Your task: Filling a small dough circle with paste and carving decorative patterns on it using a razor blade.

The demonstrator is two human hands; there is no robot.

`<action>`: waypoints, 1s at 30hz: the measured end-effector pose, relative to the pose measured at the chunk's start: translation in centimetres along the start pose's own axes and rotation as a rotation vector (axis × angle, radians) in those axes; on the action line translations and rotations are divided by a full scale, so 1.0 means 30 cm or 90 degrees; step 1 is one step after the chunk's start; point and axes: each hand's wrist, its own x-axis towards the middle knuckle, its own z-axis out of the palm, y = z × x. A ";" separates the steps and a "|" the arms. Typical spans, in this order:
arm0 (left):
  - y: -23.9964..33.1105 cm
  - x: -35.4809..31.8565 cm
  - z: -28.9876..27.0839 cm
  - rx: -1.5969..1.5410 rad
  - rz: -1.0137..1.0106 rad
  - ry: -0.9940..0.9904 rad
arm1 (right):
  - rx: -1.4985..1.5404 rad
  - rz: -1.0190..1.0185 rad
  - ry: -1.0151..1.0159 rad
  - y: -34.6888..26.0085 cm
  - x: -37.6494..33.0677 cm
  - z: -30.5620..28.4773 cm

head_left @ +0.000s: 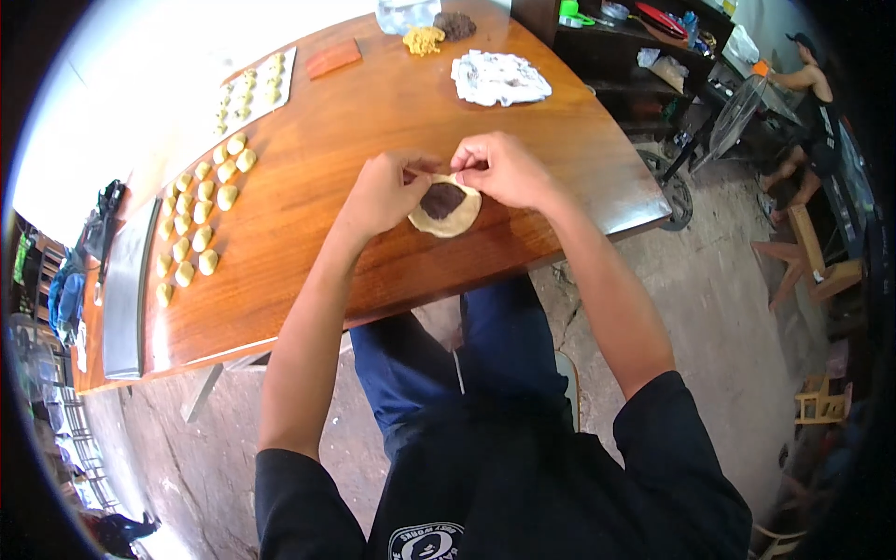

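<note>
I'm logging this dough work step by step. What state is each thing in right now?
Dough disc: flattened, open, far edge being pinched.
Dark filling: sitting on the disc, uncovered.
Left hand: pinching the disc's edge.
Right hand: pinching the disc's edge.
Dough balls: shaped, lying in rows on the table.
White cloth: crumpled, lying flat.

A polished wooden table (373,121) fills the upper half, glaring with daylight at ten o'clock. Cracked concrete floor (709,280) spreads below; dark shelving (644,47) stands at one o'clock, a wooden stool (807,261) at three.
</note>
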 end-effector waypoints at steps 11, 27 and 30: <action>-0.011 -0.030 0.019 -0.021 0.013 0.031 | 0.020 0.038 -0.028 -0.028 -0.010 -0.010; 0.041 -0.073 0.021 0.040 0.055 0.048 | 0.085 0.096 -0.055 -0.081 -0.020 0.023; 0.058 -0.072 0.028 0.039 0.054 0.043 | 0.124 0.128 -0.038 -0.070 -0.016 0.038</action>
